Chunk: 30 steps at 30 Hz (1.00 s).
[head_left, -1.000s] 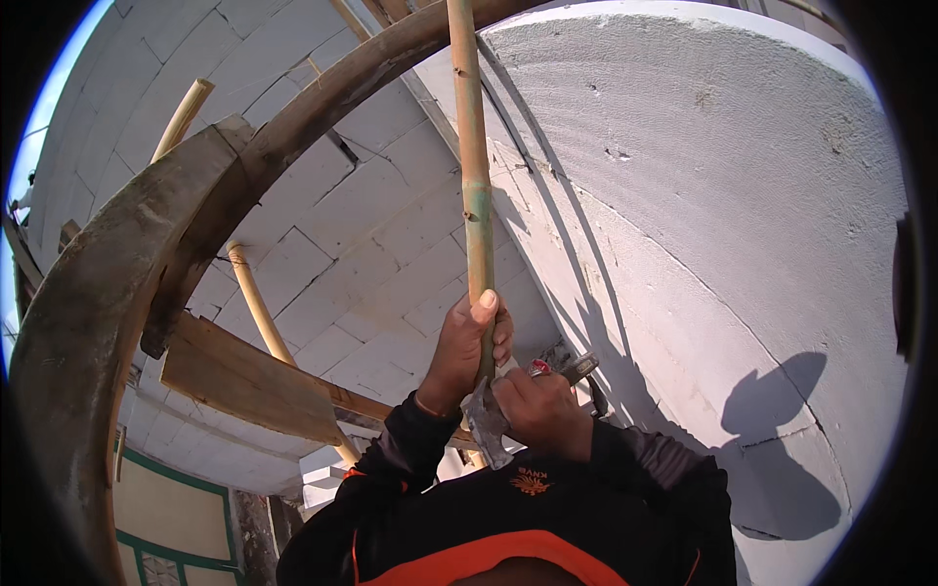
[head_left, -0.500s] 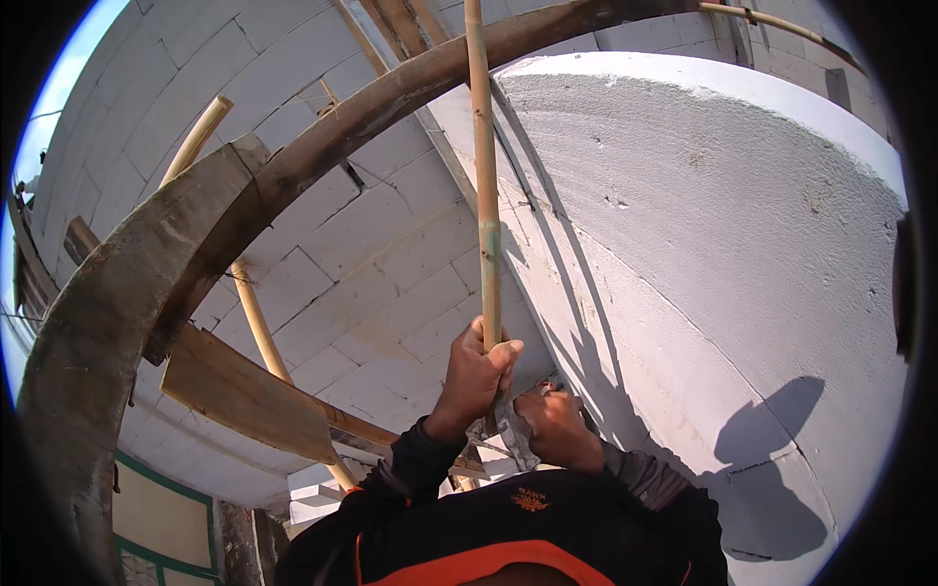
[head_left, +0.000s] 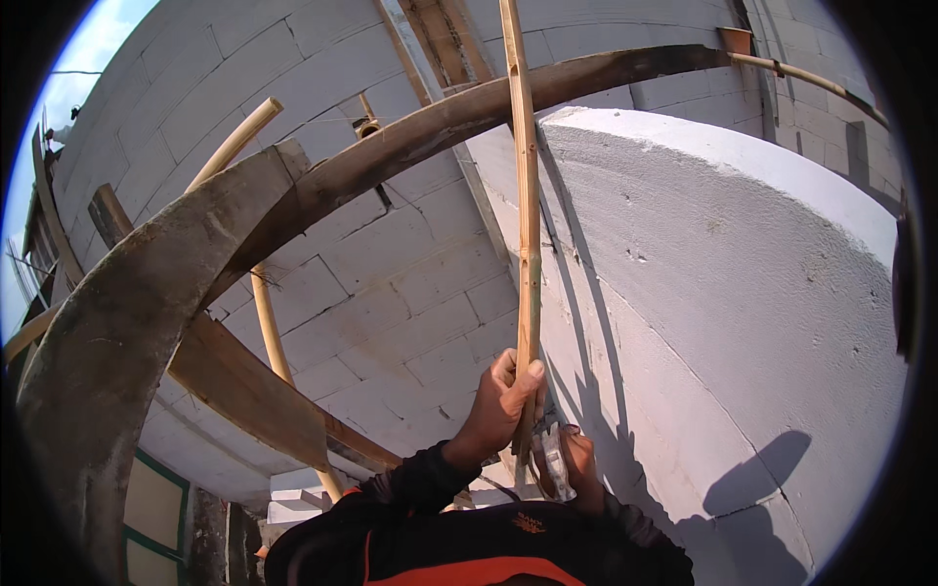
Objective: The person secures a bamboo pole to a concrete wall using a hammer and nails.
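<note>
A long split bamboo pole (head_left: 526, 195) stands nearly upright in front of me, its hollow inner side with node marks showing. Near its lower end my left hand (head_left: 500, 405) is closed around it, the thumb lying along the front. Just right of that end, my right hand (head_left: 583, 469) grips a grey metal hand tool (head_left: 553, 463), which I cannot name more exactly. The tool is close beside the pole; whether they touch is unclear. The fingers of the right hand are partly hidden behind the tool.
A weathered wooden plank (head_left: 410, 146) crosses behind the pole and meets a wide grey board (head_left: 127, 303) at left. A white block wall (head_left: 703, 264) rises close on the right. Another bamboo pole (head_left: 266, 317) and a short plank (head_left: 254, 381) stand left.
The bamboo pole has turned, now showing its hollow side. My right hand has turned and moved slightly lower, bringing the metal tool into view. The whole view has shifted somewhat.
</note>
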### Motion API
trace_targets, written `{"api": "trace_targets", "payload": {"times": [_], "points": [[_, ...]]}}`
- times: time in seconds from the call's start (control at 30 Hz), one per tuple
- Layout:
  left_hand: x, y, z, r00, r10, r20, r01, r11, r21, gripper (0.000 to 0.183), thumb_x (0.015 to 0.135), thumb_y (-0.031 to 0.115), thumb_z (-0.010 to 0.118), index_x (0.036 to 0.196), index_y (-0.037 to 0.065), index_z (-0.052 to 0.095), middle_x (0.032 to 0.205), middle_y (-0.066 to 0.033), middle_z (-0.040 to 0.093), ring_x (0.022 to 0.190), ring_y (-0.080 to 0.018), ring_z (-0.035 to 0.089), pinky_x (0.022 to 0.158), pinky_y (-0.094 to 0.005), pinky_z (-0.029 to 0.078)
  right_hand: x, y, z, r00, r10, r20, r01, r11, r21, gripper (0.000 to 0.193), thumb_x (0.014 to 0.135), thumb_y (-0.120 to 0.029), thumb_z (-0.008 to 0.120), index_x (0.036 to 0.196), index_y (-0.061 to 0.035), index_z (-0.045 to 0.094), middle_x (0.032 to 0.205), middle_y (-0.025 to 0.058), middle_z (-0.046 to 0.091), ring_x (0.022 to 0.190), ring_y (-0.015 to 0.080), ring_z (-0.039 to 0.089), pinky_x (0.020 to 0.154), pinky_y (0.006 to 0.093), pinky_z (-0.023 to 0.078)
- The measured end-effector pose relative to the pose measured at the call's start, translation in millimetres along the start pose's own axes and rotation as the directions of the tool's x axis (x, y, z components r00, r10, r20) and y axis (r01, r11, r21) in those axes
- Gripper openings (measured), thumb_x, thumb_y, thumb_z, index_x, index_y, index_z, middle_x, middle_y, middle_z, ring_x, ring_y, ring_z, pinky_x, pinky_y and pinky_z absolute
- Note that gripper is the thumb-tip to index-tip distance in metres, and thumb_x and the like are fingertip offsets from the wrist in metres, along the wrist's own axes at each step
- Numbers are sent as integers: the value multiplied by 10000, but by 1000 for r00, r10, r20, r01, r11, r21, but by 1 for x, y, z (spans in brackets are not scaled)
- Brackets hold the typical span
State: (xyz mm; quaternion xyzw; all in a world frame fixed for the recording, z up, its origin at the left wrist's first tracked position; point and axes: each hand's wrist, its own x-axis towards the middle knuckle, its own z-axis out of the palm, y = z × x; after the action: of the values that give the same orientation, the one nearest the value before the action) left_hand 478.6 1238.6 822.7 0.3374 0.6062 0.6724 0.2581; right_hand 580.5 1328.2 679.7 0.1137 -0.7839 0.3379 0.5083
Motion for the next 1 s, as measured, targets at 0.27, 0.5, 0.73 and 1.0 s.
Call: {"api": "trace_targets", "payload": {"times": [0.27,0.5,0.73,1.0], "points": [[-47,-56,-20,985,-168,-27,170,958,230,521,1118,412,259,908,27,539,775,-82,552,687,-168,545,637,-339,457,19,-8,-10,981,184,56,-190,973,132,243,917,-199,599,832,22,541,723,200,554,662,419,601,603,475,465],[-60,-39,-11,988,-55,-148,106,924,368,415,1126,323,311,945,23,534,748,-75,509,679,-193,517,657,-358,456,29,-10,-11,997,66,39,-71,983,169,140,820,-73,683,833,9,570,726,162,567,666,393,614,578,446,470],[-59,-41,-13,984,-131,-122,138,989,48,401,1116,384,378,1059,34,565,829,9,536,729,-77,476,650,-262,437,35,-9,-20,997,-58,52,51,990,128,136,796,-35,698,895,5,614,722,131,594,636,324,619,586,387,470],[-64,-32,-24,989,-128,68,116,981,152,373,1109,382,405,1079,39,547,807,0,533,724,-73,491,655,-256,438,32,-6,-18,980,152,131,-177,962,208,163,788,-54,694,834,-1,547,691,162,558,636,377,608,585,426,455]]}}
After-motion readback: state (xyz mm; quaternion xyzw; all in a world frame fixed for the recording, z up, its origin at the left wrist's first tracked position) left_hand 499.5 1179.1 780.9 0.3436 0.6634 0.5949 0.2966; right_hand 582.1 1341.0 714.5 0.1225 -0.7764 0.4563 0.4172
